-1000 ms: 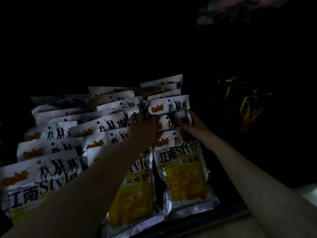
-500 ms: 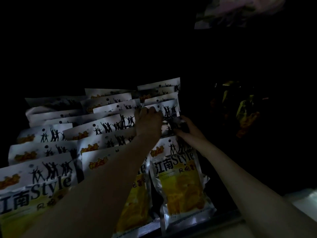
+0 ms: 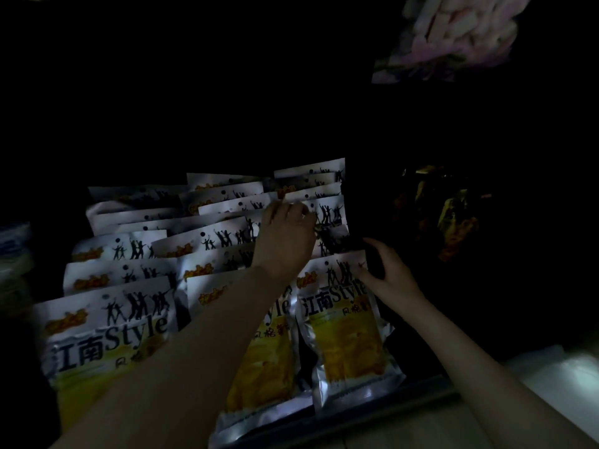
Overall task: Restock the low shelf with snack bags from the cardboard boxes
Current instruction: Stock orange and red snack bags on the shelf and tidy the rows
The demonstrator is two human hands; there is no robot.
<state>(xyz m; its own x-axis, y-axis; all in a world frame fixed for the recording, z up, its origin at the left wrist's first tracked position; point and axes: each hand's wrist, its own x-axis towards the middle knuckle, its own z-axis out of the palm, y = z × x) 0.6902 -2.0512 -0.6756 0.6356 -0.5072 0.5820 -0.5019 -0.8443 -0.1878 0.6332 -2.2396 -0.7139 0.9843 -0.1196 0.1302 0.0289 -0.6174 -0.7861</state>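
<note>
head view looks down into a dim low shelf (image 3: 421,395) packed with rows of silver and yellow snack bags (image 3: 107,328), standing overlapped front to back in three columns. the left hand (image 3: 287,236) reaches over the middle column to the right one, its fingers curled onto the top edge of a bag (image 3: 327,212) near the back, apparently pinching it, though the dark hides the fingertips. the right hand (image 3: 387,273) sits at the right edge of the right column, thumb and fingers curved around something dark beside the front bag (image 3: 343,322); i cannot tell whether it grips anything. darker orange packets (image 3: 453,218) lie to the right, barely lit. pale pink packaging (image 3: 460,30) shows at the top right.
</note>
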